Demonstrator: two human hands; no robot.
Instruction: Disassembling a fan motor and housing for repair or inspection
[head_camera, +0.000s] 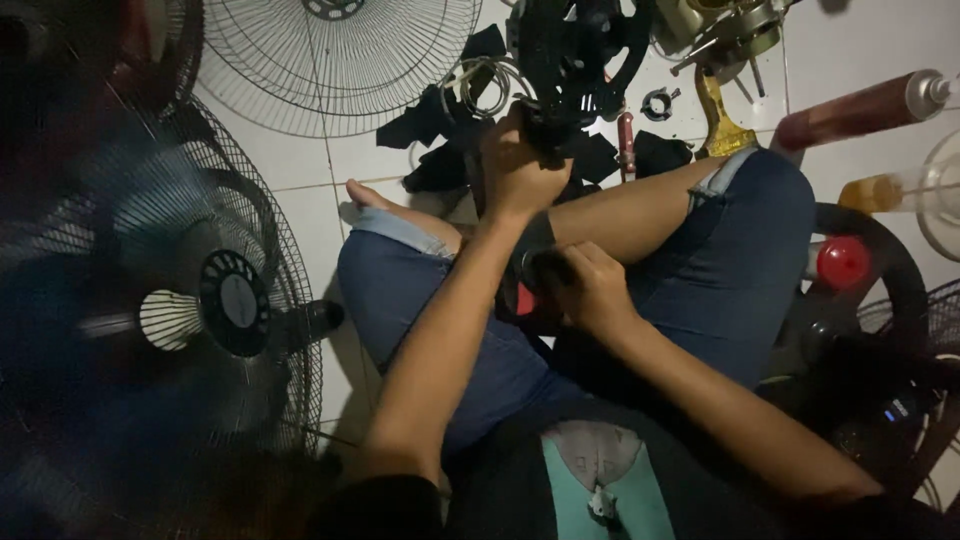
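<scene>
sitting cross-legged on the white tile floor (300, 215), gripping a black plastic fan part (570, 60) with the left hand (520, 170), fingers wrapped tight around its lower end, the part rising toward twelve o'clock. clamping the right hand (590, 290) around a dark cylindrical piece (530, 275) with a red patch, held low over the lap between the knees; cannot tell how the two pieces are joining, the spot being dark and hidden by the fingers. risking, as a judgement, a slip of the upper part toward the loose black pieces (440, 125) at twelve o'clock, caused by pulling against a one-handed hold; also risking pinched fingers where the pieces are meeting. lying at nine o'clock, a caged fan (230, 300); at eleven o'clock, a bare wire fan guard (330, 60). standing out at one to two o'clock, a reddish-brown tube with a grey cap (860, 110), contents looking dark red, and just below it a clear container (880, 190) holding amber stuff; a red knob (843, 262) at three o'clock.
</scene>
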